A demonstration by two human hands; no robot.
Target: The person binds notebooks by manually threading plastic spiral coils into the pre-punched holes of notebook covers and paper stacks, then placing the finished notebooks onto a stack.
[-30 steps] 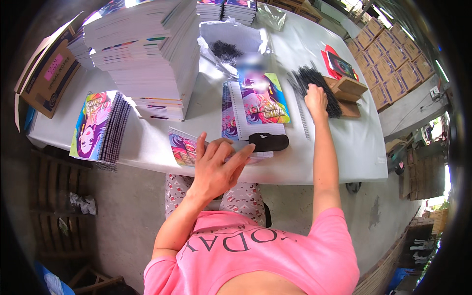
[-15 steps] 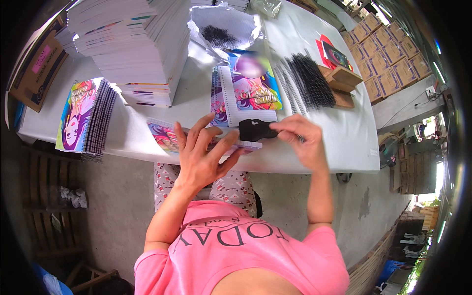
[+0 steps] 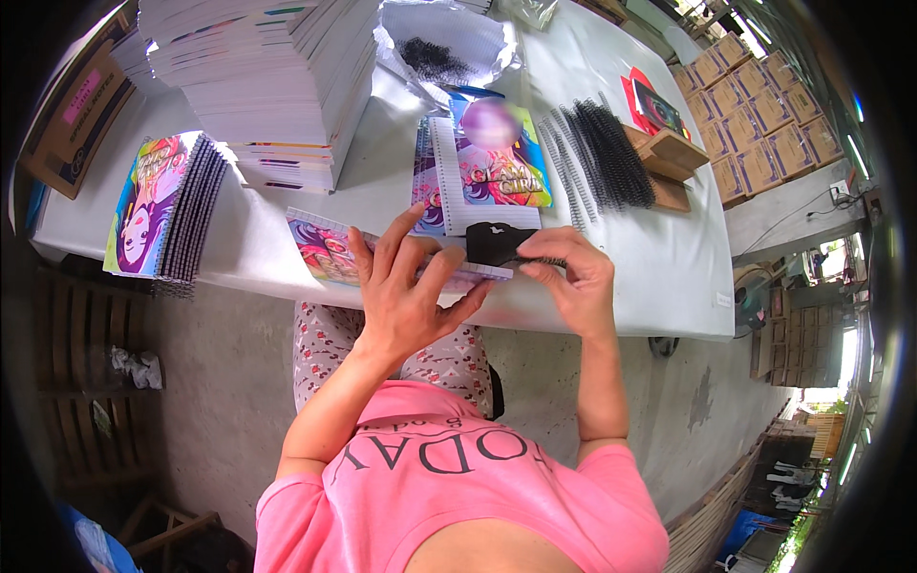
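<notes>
Near the table's front edge lies a notebook (image 3: 323,250) with a colourful cartoon cover, partly hidden by my left hand (image 3: 406,286). The fingers of that hand arch over the notebook and grip it, the thumb at its near side. My right hand (image 3: 576,285) pinches a thin black spiral coil (image 3: 546,260) at the notebook's right end. Just behind this end rests a black flat piece (image 3: 495,243) with a small white mark; its kind is unclear. Beyond it lie an unbound stack of punched pages (image 3: 441,177) and a bright cartoon cover (image 3: 506,172).
Black spiral coils (image 3: 611,158) lie in rows against a wooden stand (image 3: 666,158). Tall paper stacks (image 3: 258,86) rise at the back left, beside coil-bound notebooks (image 3: 153,205) and a cardboard box (image 3: 76,119). A lined bag (image 3: 487,53) holds more black coils. A phone (image 3: 659,107) sits on red material.
My right hand has moved left and down, bringing the coil to the notebook's right end. My left hand stays on the notebook. The view has shifted slightly.
</notes>
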